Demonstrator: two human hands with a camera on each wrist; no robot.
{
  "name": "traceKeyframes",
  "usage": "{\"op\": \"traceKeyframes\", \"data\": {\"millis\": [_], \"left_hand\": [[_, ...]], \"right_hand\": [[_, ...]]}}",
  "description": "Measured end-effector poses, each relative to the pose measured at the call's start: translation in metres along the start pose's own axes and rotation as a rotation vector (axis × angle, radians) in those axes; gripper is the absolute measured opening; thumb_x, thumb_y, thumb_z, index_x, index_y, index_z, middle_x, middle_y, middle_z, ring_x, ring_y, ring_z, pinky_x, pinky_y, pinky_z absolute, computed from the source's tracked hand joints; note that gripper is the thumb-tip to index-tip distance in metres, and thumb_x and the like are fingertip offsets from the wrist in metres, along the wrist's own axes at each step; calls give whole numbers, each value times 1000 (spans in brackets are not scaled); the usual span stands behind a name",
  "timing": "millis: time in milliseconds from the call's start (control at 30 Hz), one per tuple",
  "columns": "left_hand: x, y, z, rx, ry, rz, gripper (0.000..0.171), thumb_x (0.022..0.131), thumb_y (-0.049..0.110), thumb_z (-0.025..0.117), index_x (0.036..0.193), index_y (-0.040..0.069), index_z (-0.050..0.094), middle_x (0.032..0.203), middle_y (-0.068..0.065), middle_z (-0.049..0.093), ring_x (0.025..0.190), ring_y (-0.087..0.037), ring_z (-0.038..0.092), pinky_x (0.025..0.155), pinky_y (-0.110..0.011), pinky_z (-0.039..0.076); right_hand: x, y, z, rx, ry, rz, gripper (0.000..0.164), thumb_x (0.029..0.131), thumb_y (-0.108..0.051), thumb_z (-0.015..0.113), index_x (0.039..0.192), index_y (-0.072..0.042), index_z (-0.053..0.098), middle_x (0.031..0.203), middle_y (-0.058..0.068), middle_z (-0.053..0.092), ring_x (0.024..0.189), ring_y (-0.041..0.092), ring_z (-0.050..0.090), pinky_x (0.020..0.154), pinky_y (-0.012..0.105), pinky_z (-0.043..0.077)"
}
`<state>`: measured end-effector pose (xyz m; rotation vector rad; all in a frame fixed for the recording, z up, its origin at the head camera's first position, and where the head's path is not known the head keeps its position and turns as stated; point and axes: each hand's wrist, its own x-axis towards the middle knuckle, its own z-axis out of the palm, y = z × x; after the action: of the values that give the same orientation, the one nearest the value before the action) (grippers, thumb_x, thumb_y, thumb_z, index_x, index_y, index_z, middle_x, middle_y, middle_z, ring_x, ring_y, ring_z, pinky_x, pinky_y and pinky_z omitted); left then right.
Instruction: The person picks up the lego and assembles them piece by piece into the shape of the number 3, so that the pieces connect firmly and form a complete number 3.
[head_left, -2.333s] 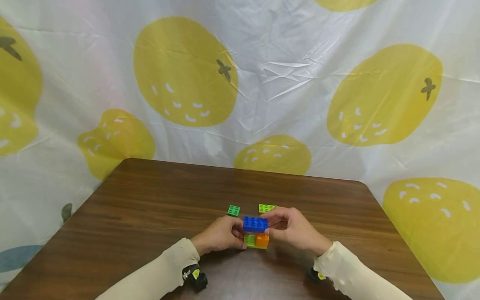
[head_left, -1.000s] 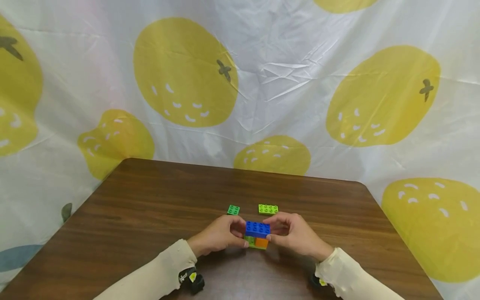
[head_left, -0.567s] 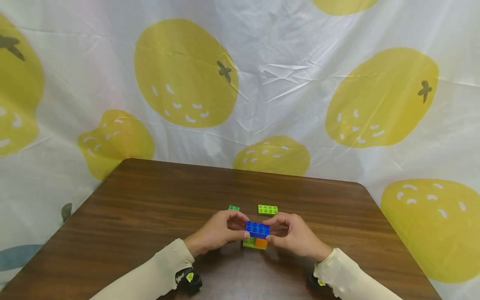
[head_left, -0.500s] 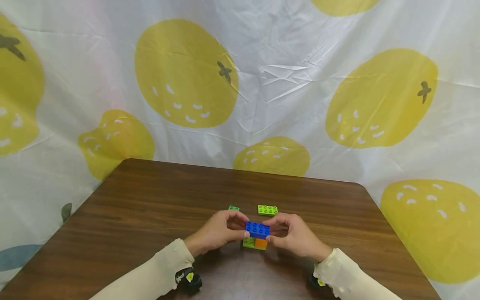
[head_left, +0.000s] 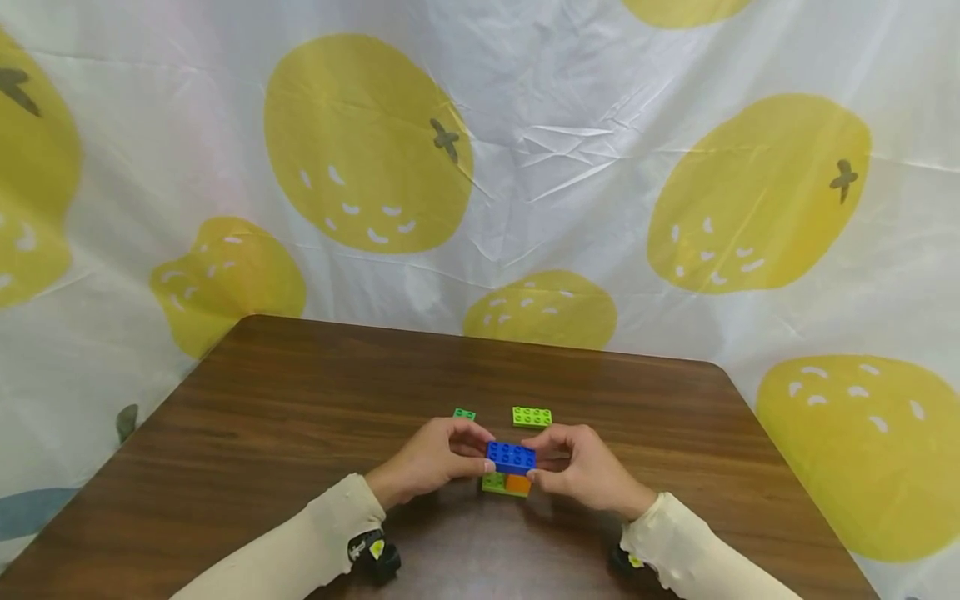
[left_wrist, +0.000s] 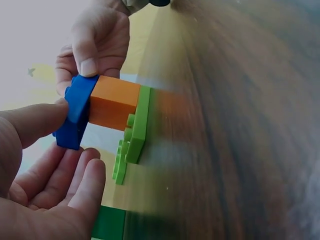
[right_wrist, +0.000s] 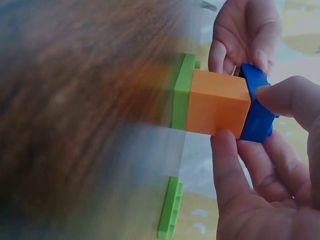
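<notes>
Left hand: the person's left hand pinched the near-left end of the blue brick between thumb and fingers.
Right hand: the right hand held the opposite end the same way, one fingertip by the orange block.
Blue brick: it sat studs up on top of the orange block, its left end reaching out past it; I couldn't tell whether it was pressed home.
Orange block: it stood on the right end of the light green plate, whose left studs were uncovered.
Behind the hands: a dark green brick lay partly hidden beyond the left hand, and a lime brick beyond the right.
Arms: cream sleeves, a black device at each wrist.
Tabletop: brown wood grain.
Backdrop: white cloth printed with yellow fruit.
</notes>
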<state>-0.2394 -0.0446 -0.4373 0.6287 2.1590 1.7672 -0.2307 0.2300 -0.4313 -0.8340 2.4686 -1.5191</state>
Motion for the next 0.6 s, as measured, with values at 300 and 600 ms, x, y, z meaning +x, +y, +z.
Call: {"op": "traceKeyframes", "data": {"millis": [300,600], "left_hand": [[1,1,-5,47,11,-9,33,87,13,88,115,3,74,106,-9,78,96,-17,75,82,-31,62],[5,1,-5,81,-29,5,29,87,13,88,111,4,74,104,-6,77,96,-17,75,85,-32,62]], "right_hand": [[5,-1,0,2,-26,26,38,84,-2,84,121,4,74,112,21,77,98,22,79,83,30,64],[6,-1,-6,-72,-80,-11,33,83,-2,85,114,-1,74,106,14,79,95,19,79,83,30,64]]}}
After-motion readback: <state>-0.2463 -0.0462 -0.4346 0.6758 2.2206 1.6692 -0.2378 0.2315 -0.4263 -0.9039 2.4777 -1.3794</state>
